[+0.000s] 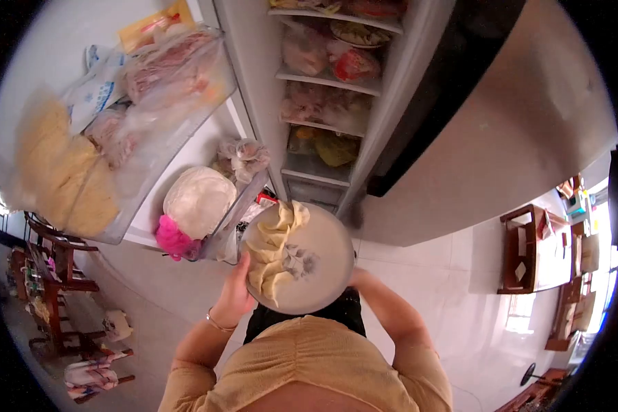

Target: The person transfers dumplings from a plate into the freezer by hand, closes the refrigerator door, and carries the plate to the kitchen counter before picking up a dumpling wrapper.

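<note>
Left hand point(235, 292) grips plate point(323, 268) rim; dumplings point(276, 250) just beside it

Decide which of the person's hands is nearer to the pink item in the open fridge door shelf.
Left. The left hand grips the plate's left edge, just right of and below the pink item. The right hand is mostly hidden behind the plate's far right side, farther away.

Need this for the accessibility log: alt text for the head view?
A person holds a round plate of dumplings with both hands, left hand at its rim, before an open freezer with packed shelves; the right hand is hidden beneath the plate.
</note>
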